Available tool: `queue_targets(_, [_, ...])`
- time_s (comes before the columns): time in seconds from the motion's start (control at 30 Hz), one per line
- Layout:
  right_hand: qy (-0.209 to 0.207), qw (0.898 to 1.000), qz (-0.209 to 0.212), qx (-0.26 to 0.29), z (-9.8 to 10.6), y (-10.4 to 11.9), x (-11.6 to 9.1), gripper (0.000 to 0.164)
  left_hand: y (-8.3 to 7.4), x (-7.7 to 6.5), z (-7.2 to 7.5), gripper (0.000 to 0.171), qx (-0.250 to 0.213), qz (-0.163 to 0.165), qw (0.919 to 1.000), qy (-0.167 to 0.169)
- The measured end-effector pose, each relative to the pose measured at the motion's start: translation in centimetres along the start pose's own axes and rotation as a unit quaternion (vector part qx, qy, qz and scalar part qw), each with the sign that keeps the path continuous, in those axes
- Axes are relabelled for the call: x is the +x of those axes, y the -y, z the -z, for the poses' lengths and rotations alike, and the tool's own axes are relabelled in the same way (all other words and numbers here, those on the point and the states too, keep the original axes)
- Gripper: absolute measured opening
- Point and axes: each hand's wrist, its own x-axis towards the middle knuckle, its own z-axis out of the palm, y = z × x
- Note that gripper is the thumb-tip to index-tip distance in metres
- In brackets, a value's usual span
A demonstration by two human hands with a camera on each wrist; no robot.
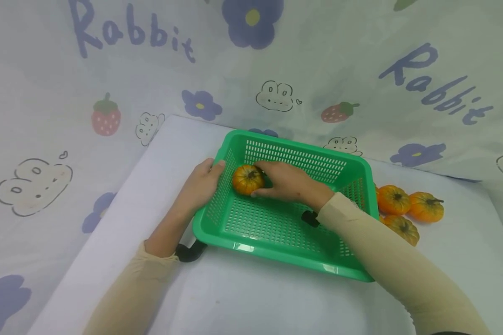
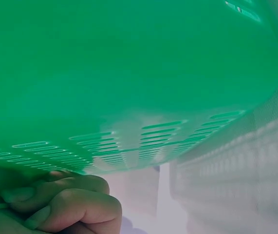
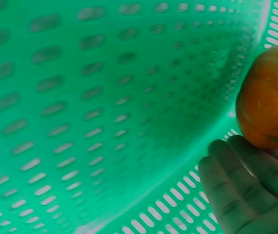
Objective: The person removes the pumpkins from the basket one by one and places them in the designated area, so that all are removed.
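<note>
A green plastic basket [image 1: 272, 255] with slotted walls stands on the white table. My left hand [image 1: 201, 184] grips its left rim, and in the left wrist view the curled fingers [image 2: 80, 202] show against the outer wall. Inside, near the left wall, is a small orange pumpkin [image 1: 246, 180] with a dark stem. My right hand [image 1: 287, 181] reaches into the basket and holds this pumpkin from its right side between thumb and fingers. In the right wrist view the fingers [image 3: 241, 180] lie fairly straight, their tips at the pumpkin [image 3: 265, 105].
Several more small pumpkins [image 1: 426, 207] lie on the table just right of the basket, partly hidden by its rim and my right sleeve [image 1: 373, 246]. A cloth backdrop [image 1: 234, 70] printed with rabbits, flowers and strawberries rises behind the table [image 1: 251, 298].
</note>
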Motion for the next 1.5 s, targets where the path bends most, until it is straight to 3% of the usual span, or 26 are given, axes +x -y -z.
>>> queue_targets(0.33, [-0.003,1.0,0.008,0.003,1.7,1.1,-1.1,0.082,-0.3,-0.1,-0.1,0.047,-0.007,0.009,0.9999,0.003])
queue_targets(0.63, [-0.008,1.0,0.019,-0.006,3.6,2.4,-3.0,0.081,-0.3,-0.3,0.2,0.047,0.018,0.003,0.9998,-0.005])
queue_targets(0.93, [-0.026,0.999,0.029,-0.006,5.4,2.9,-6.1,0.08,-0.4,-0.4,0.1,0.046,0.025,-0.006,0.9997,-0.006])
queue_targets(1.5, [-0.058,0.998,-0.006,-0.018,7.6,2.5,-13.9,0.085,-0.3,-0.4,-0.1,0.048,0.021,0.004,0.9997,-0.008])
